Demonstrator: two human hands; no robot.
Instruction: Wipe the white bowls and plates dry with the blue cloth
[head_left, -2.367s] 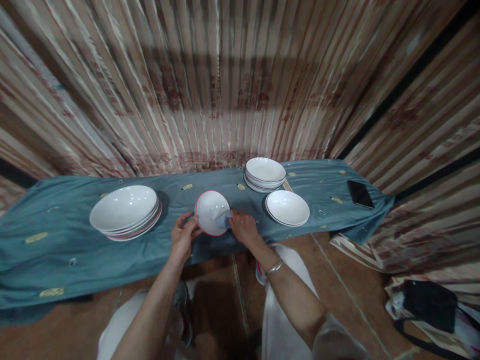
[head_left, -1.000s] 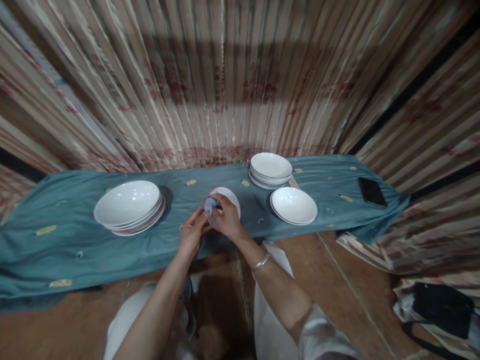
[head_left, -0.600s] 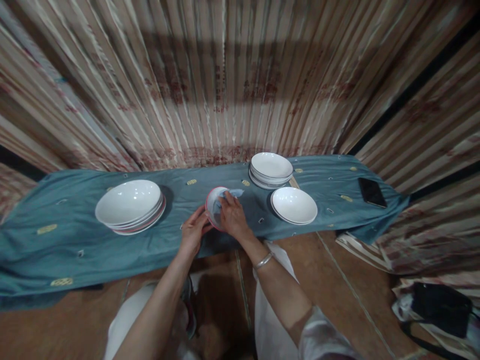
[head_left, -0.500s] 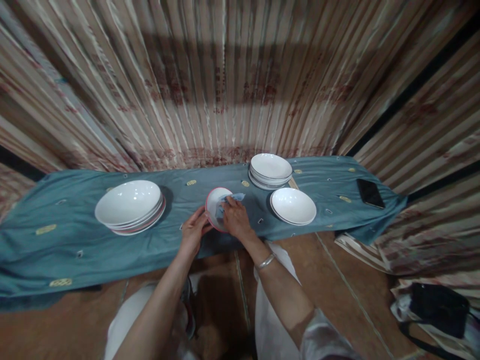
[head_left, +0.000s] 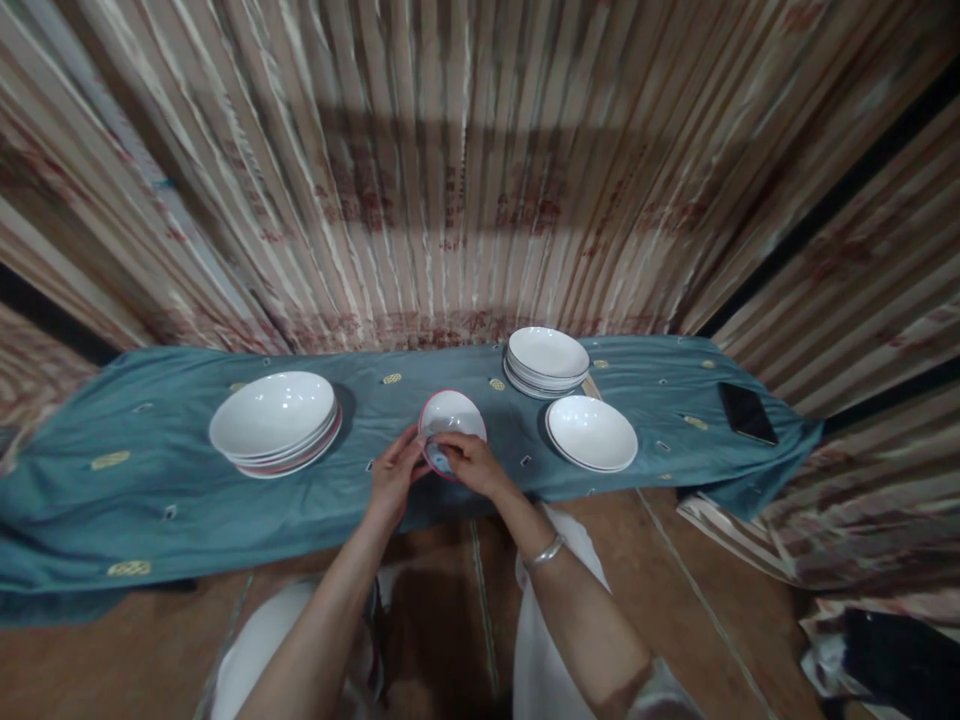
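Observation:
A small white bowl with a red rim [head_left: 456,410] is at the front middle of the cloth-covered table. My left hand [head_left: 396,472] grips its left side, fingers at the rim. Over the near part of the bowl, my right hand [head_left: 471,464] is closed on a light blue cloth [head_left: 439,458], most of it hidden under the fingers. The cloth lies against the inside of the bowl near its front left edge.
To the left stands a stack of large white bowls [head_left: 271,412]. On the right are a stack of white plates [head_left: 548,355] and some shallow white bowls [head_left: 591,433]. A dark phone [head_left: 748,412] lies on the blue-green tablecloth [head_left: 315,520], with a curtain [head_left: 405,200] behind.
My right hand has drawn the cloth from the bowl's middle and right side toward its near left edge. The cloth looks more bunched up. My left hand keeps its hold.

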